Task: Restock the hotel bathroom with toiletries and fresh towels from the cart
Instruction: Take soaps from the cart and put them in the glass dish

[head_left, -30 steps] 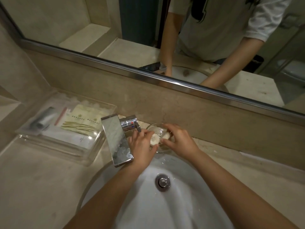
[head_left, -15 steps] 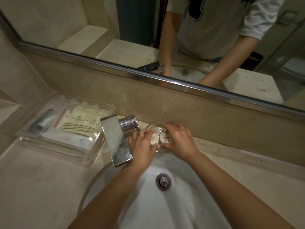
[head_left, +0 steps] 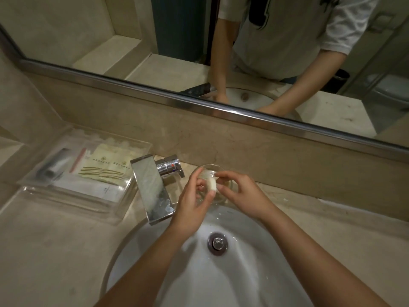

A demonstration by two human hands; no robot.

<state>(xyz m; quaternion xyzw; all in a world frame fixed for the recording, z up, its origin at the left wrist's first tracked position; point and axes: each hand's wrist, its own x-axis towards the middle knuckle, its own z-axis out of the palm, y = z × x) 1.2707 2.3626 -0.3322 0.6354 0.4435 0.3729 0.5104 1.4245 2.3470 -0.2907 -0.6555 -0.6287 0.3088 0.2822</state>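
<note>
left hand point(head_left: 192, 201): fingers curled, pinching the small cream round soap bar point(head_left: 210, 182) by its near edge, just over the dish.
right hand point(head_left: 240, 191): fingertips pressed to the far side of the same soap bar.
soap dish point(head_left: 223, 197): clear round glass, on the beige stone bench point(head_left: 55, 251) behind the white oval sink point(head_left: 221, 273).
tap point(head_left: 155, 185): flat chrome spout, just left of the hands.
tray point(head_left: 73, 209): clear plastic, left on the bench, holding packaged toiletries point(head_left: 104, 167).

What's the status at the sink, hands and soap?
Left hand and right hand both pinching the soap bar, lifted over the glass soap dish. Faucet close beside the left hand, not blocking.
</note>
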